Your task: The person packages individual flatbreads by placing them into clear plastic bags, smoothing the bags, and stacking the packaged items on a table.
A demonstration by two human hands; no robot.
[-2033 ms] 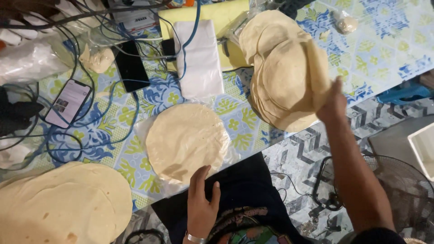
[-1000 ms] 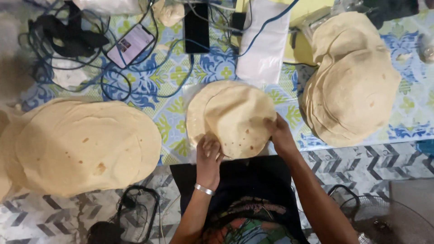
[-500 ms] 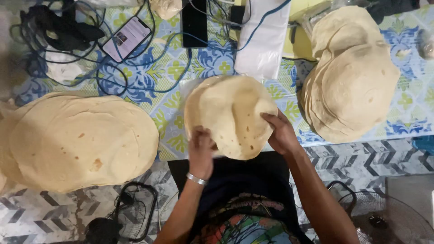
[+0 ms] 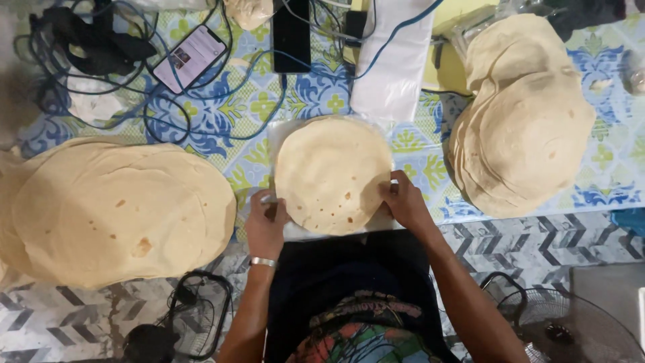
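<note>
flatbread (image 4: 332, 171) centre | stack (image 4: 114, 208) left | pile (image 4: 524, 128) right | phone (image 4: 188, 57) behind

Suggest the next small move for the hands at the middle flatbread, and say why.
Probably lift the hands away. The flatbread already lies flat and centred on the white sheet, with the left hand and right hand only resting at its near edge. Nothing looks folded or overhanging, so it seems placed; the right stack holds more.
</note>
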